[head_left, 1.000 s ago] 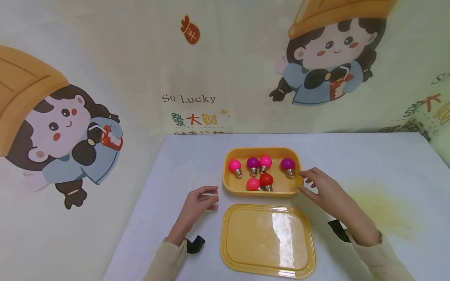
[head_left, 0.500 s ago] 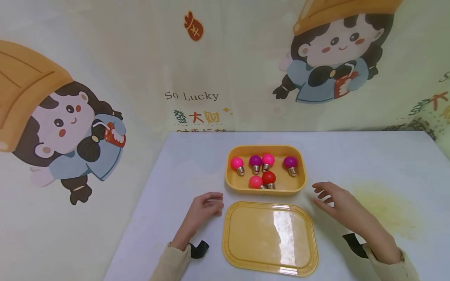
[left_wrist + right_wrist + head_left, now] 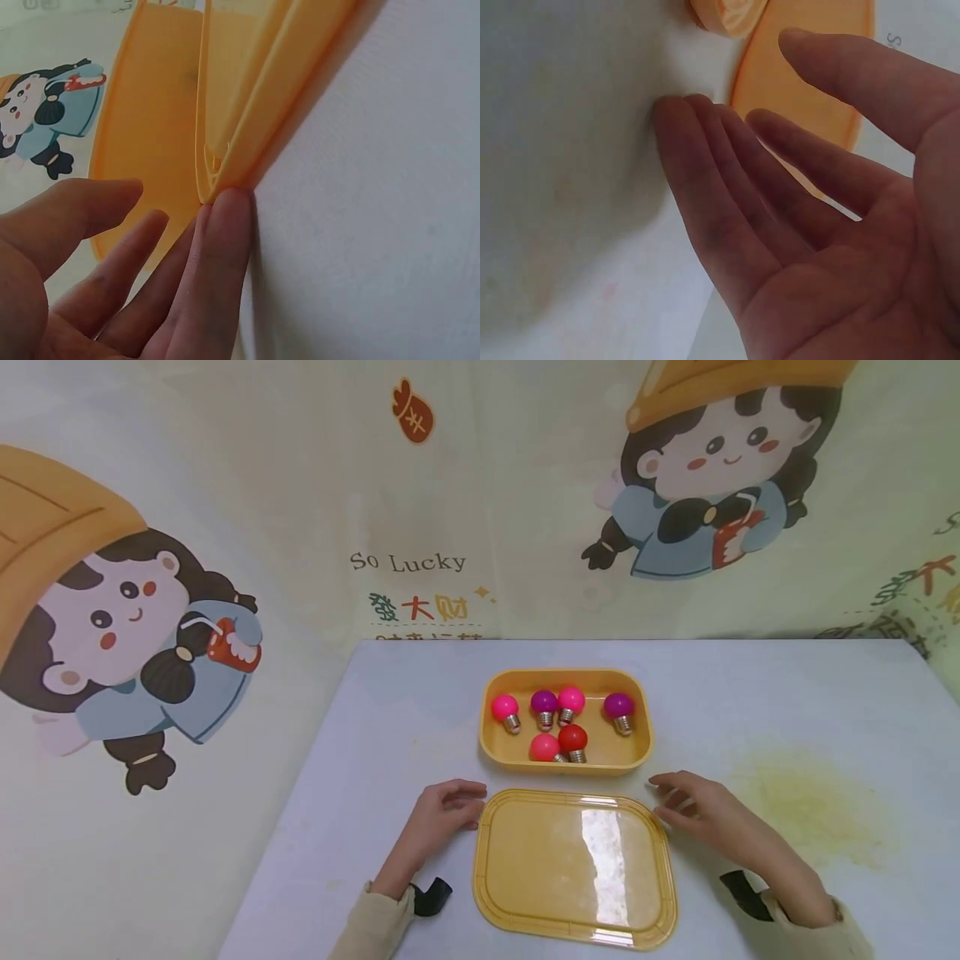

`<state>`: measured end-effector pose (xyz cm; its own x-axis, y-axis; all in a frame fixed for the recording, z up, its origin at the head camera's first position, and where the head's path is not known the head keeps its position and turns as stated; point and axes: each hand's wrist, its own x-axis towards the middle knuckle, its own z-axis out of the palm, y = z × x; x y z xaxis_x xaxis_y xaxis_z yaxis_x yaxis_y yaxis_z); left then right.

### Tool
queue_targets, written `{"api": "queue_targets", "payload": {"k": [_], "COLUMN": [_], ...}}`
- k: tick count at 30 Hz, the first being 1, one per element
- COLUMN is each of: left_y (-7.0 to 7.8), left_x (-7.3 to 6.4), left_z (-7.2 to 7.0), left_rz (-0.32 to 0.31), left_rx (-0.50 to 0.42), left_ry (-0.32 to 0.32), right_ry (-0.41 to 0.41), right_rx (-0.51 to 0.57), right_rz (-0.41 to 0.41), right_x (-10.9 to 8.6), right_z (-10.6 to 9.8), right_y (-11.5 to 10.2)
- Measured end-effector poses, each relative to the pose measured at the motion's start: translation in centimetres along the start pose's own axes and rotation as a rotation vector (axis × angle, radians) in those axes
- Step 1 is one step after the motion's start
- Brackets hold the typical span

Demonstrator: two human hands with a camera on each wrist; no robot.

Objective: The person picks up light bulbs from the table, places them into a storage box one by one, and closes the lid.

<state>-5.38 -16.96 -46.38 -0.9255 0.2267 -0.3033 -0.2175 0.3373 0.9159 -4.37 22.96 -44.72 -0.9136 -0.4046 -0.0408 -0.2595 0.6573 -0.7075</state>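
Note:
A flat yellow lid (image 3: 547, 860) with a raised rim lies on the table in front of the yellow box (image 3: 491, 756). At the lid's left edge is my left hand (image 3: 435, 818); in the left wrist view its outer fingertips (image 3: 229, 210) touch the lid's rim, while thumb and index finger stand apart. My right hand (image 3: 701, 806) hovers by the lid's upper right corner, fingers (image 3: 697, 172) nearly straight and nothing in them. Several toy light bulbs lie in the box, among them a red bulb (image 3: 573, 737) and a purple bulb (image 3: 619, 706).
The white table (image 3: 750, 710) ends at a cloth backdrop (image 3: 525, 510) printed with cartoon figures. A yellowish stain (image 3: 817, 802) marks the tabletop to the right. Black straps (image 3: 432, 897) hang at the wrists.
My right hand has left the box's right end and come down beside the lid's right corner. My left hand has shifted slightly right and down to the lid's left edge.

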Motion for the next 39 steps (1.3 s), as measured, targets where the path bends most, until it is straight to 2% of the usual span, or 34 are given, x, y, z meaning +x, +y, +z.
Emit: {"api": "queue_targets", "payload": {"k": [7, 13, 20, 24, 30, 39], "left_y": [0.3, 0.6, 0.8, 0.7, 0.8, 1.3], "left_x": [0.1, 0.1, 0.2, 0.3, 0.3, 0.2], "left_z": [0.3, 0.7, 1.2, 1.3, 1.5, 0.9], "left_rz": [0.048, 0.056, 0.061, 0.076, 0.101, 0.111], "left_rx": [0.093, 0.251, 0.329, 0.350, 0.326, 0.311], "left_ry": [-0.002, 0.021, 0.051, 0.078, 0.091, 0.104], "right_ry": [-0.035, -0.062, -0.072, -0.054, -0.042, -0.057], "right_rx": [0.008, -0.026, -0.059, -0.088, -0.132, -0.043], "right_rz": [-0.053, -0.090, -0.049, -0.028, -0.012, -0.017], "right_x": [0.5, 0.9, 1.2, 1.3, 1.3, 1.2], "right_z": [0.3, 0.8, 1.0, 1.2, 1.3, 0.6], "right_y": [0.0, 0.0, -0.4, -0.6, -0.7, -1.4]}}
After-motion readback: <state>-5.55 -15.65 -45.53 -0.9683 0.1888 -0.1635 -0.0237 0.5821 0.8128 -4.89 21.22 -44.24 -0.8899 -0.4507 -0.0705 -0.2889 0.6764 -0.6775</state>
